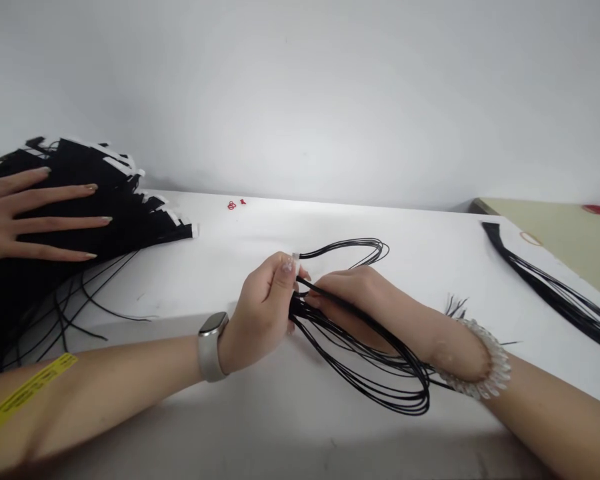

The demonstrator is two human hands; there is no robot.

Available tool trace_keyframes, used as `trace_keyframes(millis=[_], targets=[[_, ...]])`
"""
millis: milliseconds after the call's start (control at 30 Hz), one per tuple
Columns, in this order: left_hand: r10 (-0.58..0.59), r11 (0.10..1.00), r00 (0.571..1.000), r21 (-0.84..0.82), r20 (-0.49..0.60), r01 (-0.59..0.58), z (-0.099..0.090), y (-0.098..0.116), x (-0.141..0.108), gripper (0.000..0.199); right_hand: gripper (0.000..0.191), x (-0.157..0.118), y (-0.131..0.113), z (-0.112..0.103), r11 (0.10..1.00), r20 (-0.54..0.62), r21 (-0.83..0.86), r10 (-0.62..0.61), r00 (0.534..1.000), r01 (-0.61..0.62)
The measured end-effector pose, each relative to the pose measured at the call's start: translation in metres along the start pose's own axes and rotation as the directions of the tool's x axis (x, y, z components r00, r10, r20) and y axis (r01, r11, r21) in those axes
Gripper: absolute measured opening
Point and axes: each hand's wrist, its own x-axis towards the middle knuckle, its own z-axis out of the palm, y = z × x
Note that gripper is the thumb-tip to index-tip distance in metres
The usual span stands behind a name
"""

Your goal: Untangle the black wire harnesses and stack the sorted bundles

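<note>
My left hand (pixel 263 310) is closed around the black cable bundle (pixel 410 383), my right hand (pixel 357 293) pinching its strands, over the desk (pixel 430 240), in from its far edge. I judge it light, springy, smooth; best gripped where gathered.

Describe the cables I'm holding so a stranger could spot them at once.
Over the white table, find the left hand beside the watch. It holds black cables bent into open loops, unlike the pile at left and straighter bundle at right.
</note>
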Motion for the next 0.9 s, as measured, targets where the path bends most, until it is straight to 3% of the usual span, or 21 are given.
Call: trace_keyframes(millis=[267, 433, 600, 767, 900], targets=[[-0.029, 0.999, 1.000, 0.013, 0.001, 0.029, 0.000, 0.000, 0.000, 0.037, 0.015, -0.002, 0.001, 0.000, 1.000, 0.018, -0.020, -0.012, 1.000, 0.012], [-0.031, 0.999, 1.000, -0.021, 0.003, 0.031, 0.000, -0.002, 0.000, 0.036, 0.020, 0.000, 0.000, -0.002, 1.000, -0.016, -0.013, -0.012, 1.000, 0.011], [-0.020, 0.999, 1.000, -0.029, -0.007, 0.019, -0.002, -0.002, 0.000, 0.037, 0.027, -0.002, -0.001, -0.007, 0.991, -0.048, -0.124, -0.054, 0.997, 0.048], [-0.001, 1.000, 1.000, -0.008, -0.003, 0.001, -0.003, -0.002, -0.001, 0.035, 0.029, -0.004, -0.008, -0.008, 0.998, -0.033, -0.005, -0.055, 0.998, 0.055], [0.018, 1.000, 1.000, -0.009, -0.008, -0.018, -0.002, 0.001, -0.004, 0.034, 0.026, -0.005, -0.014, -0.001, 0.993, -0.115, 0.099, -0.056, 0.992, 0.067]])
